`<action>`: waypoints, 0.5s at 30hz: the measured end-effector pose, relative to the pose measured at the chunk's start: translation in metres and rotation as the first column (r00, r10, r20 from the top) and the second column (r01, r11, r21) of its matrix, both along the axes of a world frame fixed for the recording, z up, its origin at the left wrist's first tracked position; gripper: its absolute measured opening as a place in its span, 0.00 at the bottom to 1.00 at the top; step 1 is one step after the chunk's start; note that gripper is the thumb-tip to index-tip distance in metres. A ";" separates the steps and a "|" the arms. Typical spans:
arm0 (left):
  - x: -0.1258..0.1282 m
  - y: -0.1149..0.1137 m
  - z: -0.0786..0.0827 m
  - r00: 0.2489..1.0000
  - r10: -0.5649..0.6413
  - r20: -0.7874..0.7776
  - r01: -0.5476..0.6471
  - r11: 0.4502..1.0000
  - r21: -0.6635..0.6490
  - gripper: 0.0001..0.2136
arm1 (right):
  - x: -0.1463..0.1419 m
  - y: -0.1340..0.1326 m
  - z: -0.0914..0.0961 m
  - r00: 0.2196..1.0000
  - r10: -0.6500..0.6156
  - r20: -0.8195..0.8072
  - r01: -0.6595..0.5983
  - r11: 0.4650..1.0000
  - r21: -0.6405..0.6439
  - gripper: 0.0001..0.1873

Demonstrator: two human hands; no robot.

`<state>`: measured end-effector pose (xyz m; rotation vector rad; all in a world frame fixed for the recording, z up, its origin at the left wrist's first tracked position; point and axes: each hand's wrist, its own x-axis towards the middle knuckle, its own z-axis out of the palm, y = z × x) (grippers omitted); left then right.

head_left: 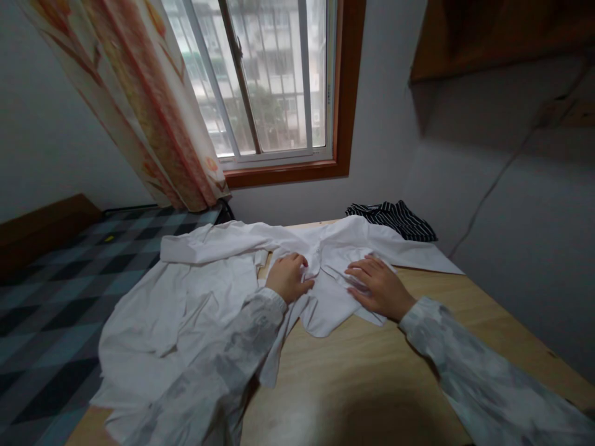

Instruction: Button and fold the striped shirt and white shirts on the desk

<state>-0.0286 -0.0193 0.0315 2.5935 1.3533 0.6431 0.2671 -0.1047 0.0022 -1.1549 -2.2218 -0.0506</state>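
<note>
A white shirt (186, 297) lies crumpled and partly spread over the wooden table. One long sleeve reaches to the left, another part stretches toward the right edge; I cannot tell whether it is a single garment. My left hand (289, 277) rests on the cloth near its middle, fingers bent, with a gap between them and the thumb. To the right, my right hand (379, 286) lies palm down on a rumpled part of the shirt, its fingers stretched and apart. The cloth beneath both palms is hidden.
The pale wooden table (353, 378) stands beside a bed with a checked cover (46, 316). A folded black striped garment (393, 220) sits at the table's far right. Behind are a window (274, 80) and a flowered curtain (153, 111). A cable (488, 192) hangs along the right wall.
</note>
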 end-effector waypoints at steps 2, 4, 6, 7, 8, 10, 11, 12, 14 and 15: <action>-0.002 -0.016 -0.003 0.998 0.017 -0.061 -0.015 0.999 0.041 0.09 | -0.013 -0.003 0.004 1.000 0.000 0.026 0.001 1.000 -0.025 0.13; -0.003 -0.029 -0.009 0.997 0.038 -0.072 -0.033 0.997 0.063 0.04 | -0.027 -0.003 0.004 0.998 -0.038 0.059 0.042 0.997 -0.060 0.11; -0.004 -0.037 -0.016 0.998 0.063 -0.024 -0.061 0.996 0.063 0.06 | -0.037 0.000 0.001 0.991 -0.108 0.079 0.114 0.990 -0.078 0.11; -0.003 -0.040 -0.018 0.997 0.077 0.018 -0.078 0.996 0.051 0.07 | -0.041 0.002 -0.001 0.985 -0.148 0.086 0.154 0.985 -0.077 0.10; -0.002 -0.042 -0.020 0.993 0.093 0.066 -0.095 0.995 0.032 0.08 | -0.044 0.005 -0.003 0.978 -0.185 0.094 0.192 0.979 -0.072 0.08; 0.000 -0.044 -0.022 0.978 0.130 0.161 -0.129 0.991 -0.021 0.10 | -0.047 0.010 -0.007 0.964 -0.240 0.113 0.248 0.967 -0.059 0.05; 0.002 -0.044 -0.022 0.968 0.149 0.201 -0.140 0.988 -0.056 0.11 | -0.047 0.012 -0.008 0.959 -0.258 0.116 0.265 0.963 -0.054 0.05; 0.003 -0.043 -0.021 0.957 0.169 0.236 -0.150 0.984 -0.096 0.11 | -0.047 0.014 -0.009 0.957 -0.270 0.107 0.276 0.960 -0.051 0.05; 0.007 -0.041 -0.018 0.934 0.209 0.290 -0.160 0.970 -0.182 0.13 | -0.046 0.015 -0.010 0.960 -0.276 0.049 0.278 0.959 -0.048 0.05; 0.009 -0.039 -0.017 0.923 0.218 0.316 -0.152 0.963 -0.222 0.14 | -0.046 0.015 -0.010 0.961 -0.276 -0.002 0.276 0.960 -0.051 0.05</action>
